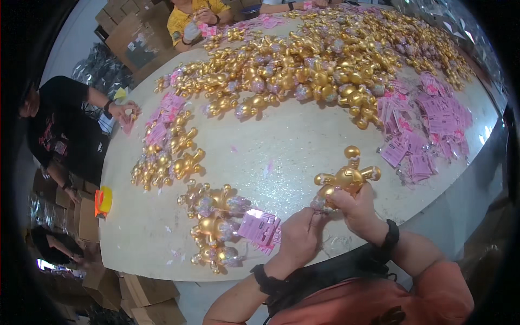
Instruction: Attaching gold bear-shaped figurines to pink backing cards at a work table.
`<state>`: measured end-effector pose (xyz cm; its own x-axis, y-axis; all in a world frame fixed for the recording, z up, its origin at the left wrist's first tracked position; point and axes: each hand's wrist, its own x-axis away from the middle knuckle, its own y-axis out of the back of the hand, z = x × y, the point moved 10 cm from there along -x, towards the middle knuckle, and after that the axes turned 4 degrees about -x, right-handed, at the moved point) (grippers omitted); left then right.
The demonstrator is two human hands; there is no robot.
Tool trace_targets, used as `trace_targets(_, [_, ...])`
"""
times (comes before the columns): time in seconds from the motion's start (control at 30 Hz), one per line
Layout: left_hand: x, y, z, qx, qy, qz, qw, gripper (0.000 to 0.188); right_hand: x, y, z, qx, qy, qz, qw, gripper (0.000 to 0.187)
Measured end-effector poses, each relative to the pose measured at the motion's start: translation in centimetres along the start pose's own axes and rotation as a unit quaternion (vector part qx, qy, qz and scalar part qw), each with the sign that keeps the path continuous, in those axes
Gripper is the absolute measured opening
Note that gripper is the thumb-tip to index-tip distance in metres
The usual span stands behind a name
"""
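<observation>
Near the table's front edge, my right hand (360,211) is wrapped round a shiny gold toy figure (349,177). The figure has a round head, stubby limbs and a glittery clear part at its lower end. My left hand (299,234) is closed in a pinch right beside that glittery end; whatever lies between its fingertips is too small to make out. Left of my left hand are several gold figures (214,225) with glittery ends, and pink printed cards (260,227) rest against them.
A big heap of gold figures (303,59) covers the far side of the white table (244,154). Pink cards (441,116) are piled at right. More figures (181,157) lie at left, near a yellow-orange tape roll (103,202). Co-workers (70,116) stand around; cardboard boxes (143,300) are below.
</observation>
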<state>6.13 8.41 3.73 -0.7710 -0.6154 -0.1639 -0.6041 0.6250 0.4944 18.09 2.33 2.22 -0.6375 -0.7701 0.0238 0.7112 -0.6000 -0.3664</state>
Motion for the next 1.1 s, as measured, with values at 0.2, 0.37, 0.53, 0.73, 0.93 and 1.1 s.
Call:
trace_targets(0.2, [0.0, 0.2, -0.9, -0.011, -0.032, 0.009, 0.999, 0.023, 0.2, -0.4, -0.2, -0.059, -0.038, 0.001, 0.998, 0.017])
trace_targets(0.37, [-0.4, 0.4, -0.7, 0.045, -0.011, 0.039, 0.998, 0.023, -0.3, -0.6, -0.9, -0.175, -0.090, -0.003, 0.980, 0.018])
trace_targets(0.53, [-0.7, 0.1, -0.5, 0.068, 0.021, 0.054, 0.996, 0.025, -0.5, 0.5, -0.5, -0.062, -0.033, 0.016, 0.997, 0.020])
trace_targets(0.73, [-0.7, 0.1, -0.9, 0.075, 0.031, 0.081, 0.993, 0.024, -0.3, 0.3, 0.6, 0.079, 0.008, 0.037, 0.996, 0.021])
trace_targets(0.93, [-0.4, 0.1, -0.9, -0.005, -0.023, 0.008, 1.000, 0.023, -0.1, -0.1, 0.7, 0.066, 0.000, 0.032, 0.997, 0.020])
trace_targets(1.1, [-0.6, -0.2, -1.1, 0.013, -0.040, 0.013, 0.999, 0.022, -0.2, 0.0, -0.3, 0.030, -0.090, 0.034, 0.995, 0.020])
